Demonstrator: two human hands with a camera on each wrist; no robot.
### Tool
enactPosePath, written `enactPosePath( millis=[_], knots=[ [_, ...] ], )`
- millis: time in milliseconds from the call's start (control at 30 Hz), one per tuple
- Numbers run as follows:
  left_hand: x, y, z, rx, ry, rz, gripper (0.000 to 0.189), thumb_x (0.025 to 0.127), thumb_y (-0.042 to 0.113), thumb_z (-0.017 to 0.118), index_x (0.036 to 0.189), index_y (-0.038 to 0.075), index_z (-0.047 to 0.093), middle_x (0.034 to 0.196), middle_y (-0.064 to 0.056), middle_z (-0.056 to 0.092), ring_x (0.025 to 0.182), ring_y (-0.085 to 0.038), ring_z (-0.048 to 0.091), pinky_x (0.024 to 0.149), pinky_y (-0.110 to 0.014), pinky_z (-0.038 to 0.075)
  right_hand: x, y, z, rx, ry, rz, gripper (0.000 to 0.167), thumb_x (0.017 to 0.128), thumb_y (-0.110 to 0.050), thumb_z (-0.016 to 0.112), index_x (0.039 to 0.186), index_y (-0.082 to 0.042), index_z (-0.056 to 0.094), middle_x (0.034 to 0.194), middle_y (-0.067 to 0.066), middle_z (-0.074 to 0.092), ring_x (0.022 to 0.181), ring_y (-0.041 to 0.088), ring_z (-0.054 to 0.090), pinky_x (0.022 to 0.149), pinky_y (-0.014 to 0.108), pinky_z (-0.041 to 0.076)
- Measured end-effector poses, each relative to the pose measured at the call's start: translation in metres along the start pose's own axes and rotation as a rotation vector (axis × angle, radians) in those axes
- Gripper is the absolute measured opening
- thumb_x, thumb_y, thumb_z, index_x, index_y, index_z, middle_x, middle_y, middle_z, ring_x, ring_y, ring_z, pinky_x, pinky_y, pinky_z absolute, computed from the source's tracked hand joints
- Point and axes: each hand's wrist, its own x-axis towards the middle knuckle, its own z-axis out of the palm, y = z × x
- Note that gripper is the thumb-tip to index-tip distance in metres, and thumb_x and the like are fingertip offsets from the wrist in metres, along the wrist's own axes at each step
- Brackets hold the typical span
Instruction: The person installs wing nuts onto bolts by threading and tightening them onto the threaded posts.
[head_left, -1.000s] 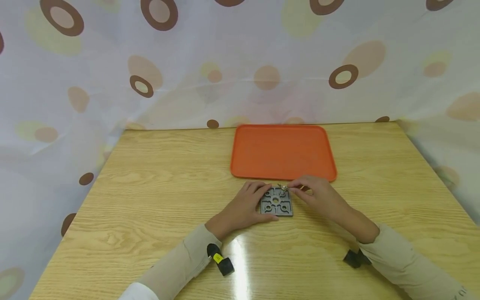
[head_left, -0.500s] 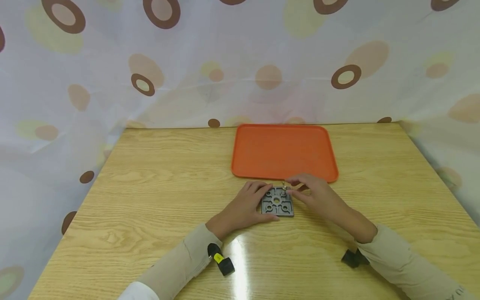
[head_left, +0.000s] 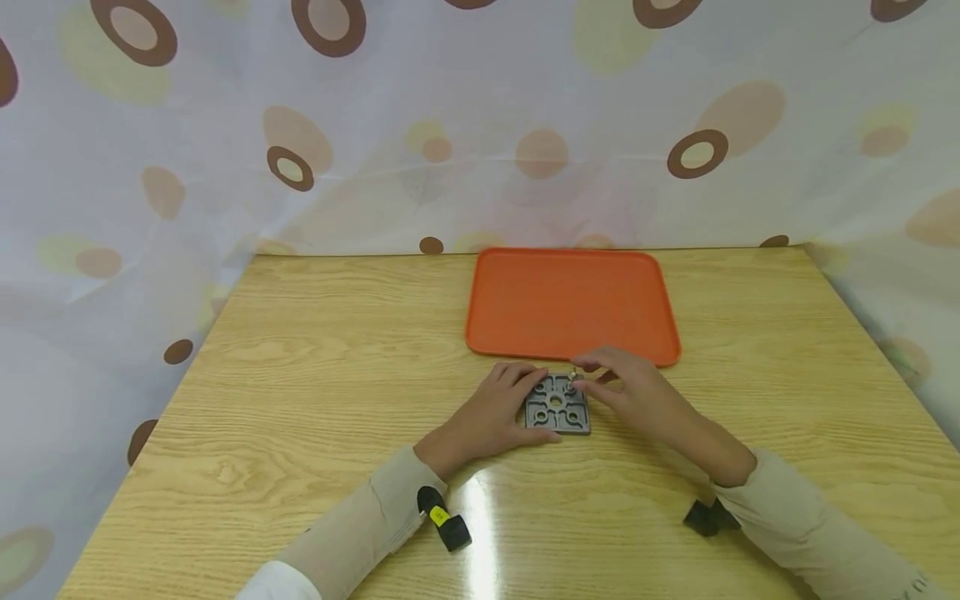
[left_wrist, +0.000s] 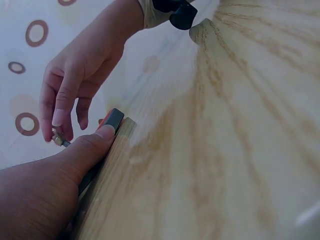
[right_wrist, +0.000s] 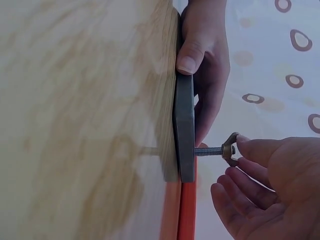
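A square grey metal plate (head_left: 557,423) with round holes and raised ribs lies flat on the wooden table. My left hand (head_left: 487,417) grips it from the left, thumb on the near edge and fingers at the far edge. From its far right corner stands a threaded bolt (right_wrist: 209,151), with a brass-coloured wing nut (right_wrist: 229,149) near its top end. My right hand (head_left: 641,396) has thumb and forefinger at the two wings of the nut, pinching it. In the right wrist view its other fingers (right_wrist: 235,197) are bent loosely beneath.
An orange-red tray (head_left: 573,304) lies just beyond the plate and the right hand's fingertips. A patterned cloth (head_left: 450,125) hangs behind the wooden table (head_left: 337,350) and along its sides. Each wrist wears a black camera band.
The wing nut's wings have turned on the bolt, with the right thumb and forefinger shifting around them. The left hand stays on the plate; the head view drifts slightly.
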Motion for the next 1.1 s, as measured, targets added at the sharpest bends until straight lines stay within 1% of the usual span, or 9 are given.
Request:
enactPosePath(
  millis=[100, 300, 400, 633, 800, 933, 1100],
  knots=[
    [0.0, -0.0004, 0.0001, 0.003, 0.002, 0.003, 0.094, 0.074, 0.075, 0.05, 0.145, 0.016, 0.032, 0.136, 0.003, 0.037, 0.119, -0.013, 0.031, 0.1, -0.032, 0.032, -0.0014, 0.0017, -0.0004, -0.008, 0.01, -0.003, 0.027, 0.085, -0.013, 0.068, 0.111, -0.003, 0.064, 0.105, 0.005, 0.063, 0.089, 0.017, 0.062, 0.073, 0.029, 0.051],
    [-0.001, 0.0, -0.001, 0.015, 0.007, 0.003, 0.095, 0.074, 0.075, 0.051, 0.145, 0.016, 0.032, 0.136, 0.002, 0.038, 0.121, -0.014, 0.032, 0.101, -0.031, 0.031, -0.0041, 0.0043, -0.0024, -0.022, 0.018, 0.013, 0.021, 0.088, -0.013, 0.064, 0.107, -0.006, 0.065, 0.103, 0.002, 0.064, 0.089, 0.015, 0.062, 0.075, 0.032, 0.051],
    [-0.001, 0.0, -0.0011, 0.015, 0.004, -0.002, 0.096, 0.073, 0.076, 0.051, 0.146, 0.016, 0.031, 0.137, 0.003, 0.037, 0.122, -0.014, 0.031, 0.102, -0.031, 0.031, -0.0049, 0.0043, -0.0032, -0.028, 0.025, 0.016, 0.018, 0.088, -0.012, 0.064, 0.105, -0.007, 0.066, 0.1, 0.0, 0.064, 0.087, 0.014, 0.062, 0.074, 0.032, 0.051],
    [-0.0019, -0.0004, -0.0013, 0.013, -0.002, -0.004, 0.095, 0.074, 0.076, 0.049, 0.146, 0.017, 0.031, 0.137, 0.003, 0.036, 0.122, -0.014, 0.031, 0.102, -0.031, 0.031, -0.0054, 0.0058, -0.0026, -0.049, 0.054, -0.031, 0.014, 0.084, -0.007, 0.068, 0.098, -0.011, 0.068, 0.093, -0.003, 0.065, 0.082, 0.01, 0.062, 0.07, 0.028, 0.052],
    [-0.0024, 0.0003, -0.0018, 0.009, 0.004, -0.004, 0.094, 0.074, 0.076, 0.049, 0.146, 0.018, 0.03, 0.137, 0.004, 0.036, 0.121, -0.013, 0.03, 0.101, -0.031, 0.031, -0.0051, 0.0065, -0.0019, -0.02, 0.039, -0.033, 0.014, 0.083, -0.005, 0.069, 0.096, -0.011, 0.069, 0.091, -0.005, 0.065, 0.081, 0.009, 0.062, 0.067, 0.026, 0.052],
    [-0.0028, 0.0003, -0.0017, 0.006, 0.011, 0.0, 0.094, 0.074, 0.076, 0.05, 0.146, 0.018, 0.031, 0.136, 0.004, 0.036, 0.121, -0.013, 0.03, 0.101, -0.031, 0.031, -0.0045, 0.0061, -0.0005, -0.008, 0.033, -0.032, 0.015, 0.084, -0.007, 0.069, 0.098, -0.009, 0.068, 0.093, -0.004, 0.065, 0.082, 0.01, 0.062, 0.068, 0.026, 0.052],
    [-0.003, -0.0002, -0.0013, 0.012, 0.016, 0.007, 0.094, 0.074, 0.075, 0.05, 0.146, 0.018, 0.031, 0.136, 0.003, 0.037, 0.121, -0.013, 0.031, 0.101, -0.031, 0.031, -0.0019, 0.0051, 0.0023, 0.005, 0.038, -0.048, 0.024, 0.083, -0.008, 0.07, 0.106, -0.004, 0.065, 0.102, 0.003, 0.064, 0.087, 0.015, 0.062, 0.072, 0.028, 0.052]
  ],
)
